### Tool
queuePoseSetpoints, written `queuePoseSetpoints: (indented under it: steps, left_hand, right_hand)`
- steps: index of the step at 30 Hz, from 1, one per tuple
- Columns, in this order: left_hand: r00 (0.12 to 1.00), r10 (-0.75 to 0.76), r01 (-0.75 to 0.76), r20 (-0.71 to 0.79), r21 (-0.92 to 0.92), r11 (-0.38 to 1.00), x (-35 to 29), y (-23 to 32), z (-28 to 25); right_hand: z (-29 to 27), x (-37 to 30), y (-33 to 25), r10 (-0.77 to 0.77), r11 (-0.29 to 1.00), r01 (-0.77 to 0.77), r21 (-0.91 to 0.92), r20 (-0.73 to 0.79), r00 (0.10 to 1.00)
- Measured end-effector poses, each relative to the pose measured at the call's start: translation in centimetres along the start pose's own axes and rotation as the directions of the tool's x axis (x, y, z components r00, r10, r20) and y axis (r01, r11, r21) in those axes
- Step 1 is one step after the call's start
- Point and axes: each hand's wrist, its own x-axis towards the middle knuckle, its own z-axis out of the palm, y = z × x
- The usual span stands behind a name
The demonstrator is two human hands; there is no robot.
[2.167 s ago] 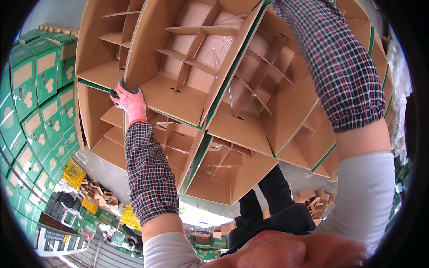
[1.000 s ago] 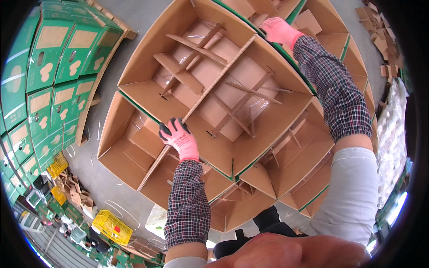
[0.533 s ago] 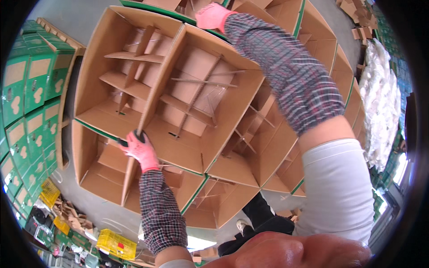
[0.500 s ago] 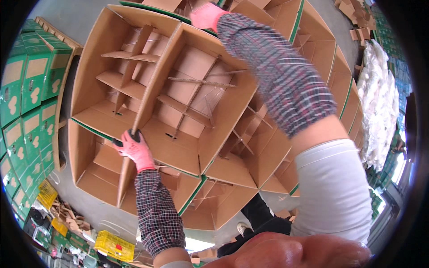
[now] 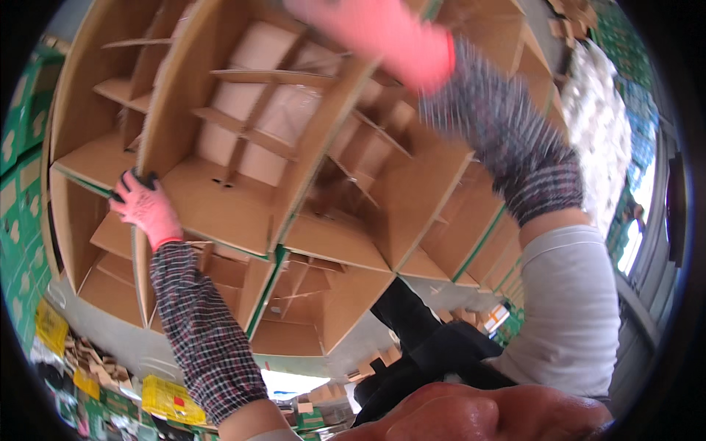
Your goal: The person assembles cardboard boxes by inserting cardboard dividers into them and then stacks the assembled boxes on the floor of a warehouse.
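My left hand (image 5: 142, 209), in a pink glove with dark fingertips, sits low on the left with its fingers curled closed. Its checked sleeve runs down to the near edge. My right hand (image 5: 382, 33), also pink-gloved, is stretched far up at the top and blurred, so I cannot tell its grip. Its checked sleeve slants down to the right.
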Motion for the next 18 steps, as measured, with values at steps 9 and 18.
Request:
queuePoseSetpoints:
  steps: [9,18]
  left_hand:
    - [0.949,0.315,-0.310,-0.012,0.156,0.938,-4.8,2.4,-6.3]
    - [0.164,0.876,-0.136,0.454,-0.869,0.476,-48.4,14.1,-22.9]
  right_hand:
    - [-9.0,-47.5,-24.8,0.772,0.439,-0.898,0.026,0.500,0.392]
    - [-20.1,-84.0,-33.7,0.881,-0.460,-0.854,-0.242,-0.005,-0.473]
